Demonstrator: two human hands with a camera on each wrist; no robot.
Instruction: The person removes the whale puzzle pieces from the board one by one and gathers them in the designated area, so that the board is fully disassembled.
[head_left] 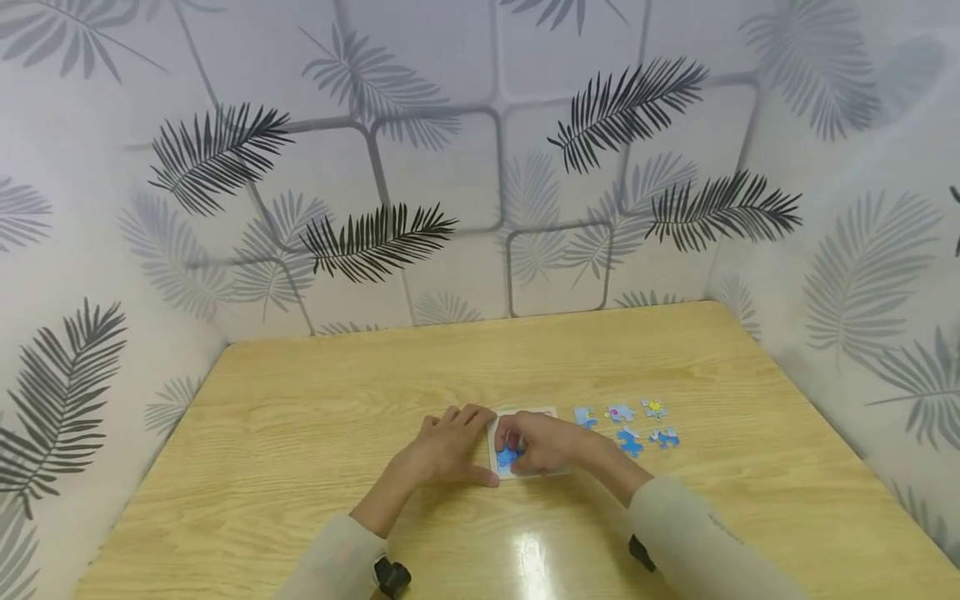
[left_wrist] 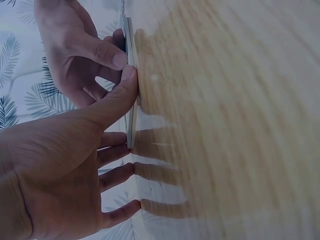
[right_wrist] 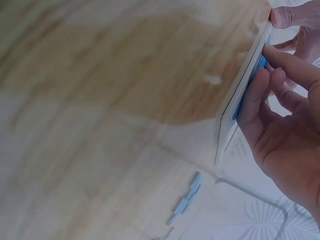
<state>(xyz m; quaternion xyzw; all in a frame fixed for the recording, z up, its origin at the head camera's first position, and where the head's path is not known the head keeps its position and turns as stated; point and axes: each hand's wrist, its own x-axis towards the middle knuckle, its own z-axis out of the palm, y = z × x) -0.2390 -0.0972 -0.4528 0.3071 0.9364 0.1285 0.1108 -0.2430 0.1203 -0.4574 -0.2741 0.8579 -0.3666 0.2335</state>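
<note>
A small jigsaw puzzle board (head_left: 557, 412) with a pale frame lies flat on the table, largely covered by the hands. My left hand (head_left: 450, 450) spans its left side, thumb against the near corner and straight, spread fingers by the far corner. Over the board, my right hand (head_left: 547, 442) bends its thumb and fingers around a blue puzzle piece (head_left: 507, 457) and pinches it at the surface. The right wrist view shows those fingertips (right_wrist: 257, 82) against blue on the thin board; how the piece sits is partly hidden.
Several loose puzzle pieces (head_left: 631, 442) lie right of the board in two rough rows, one with a yellow sun (head_left: 655, 408). The wooden table (head_left: 315, 392) meets leaf-patterned walls (head_left: 450, 275) at the back and sides.
</note>
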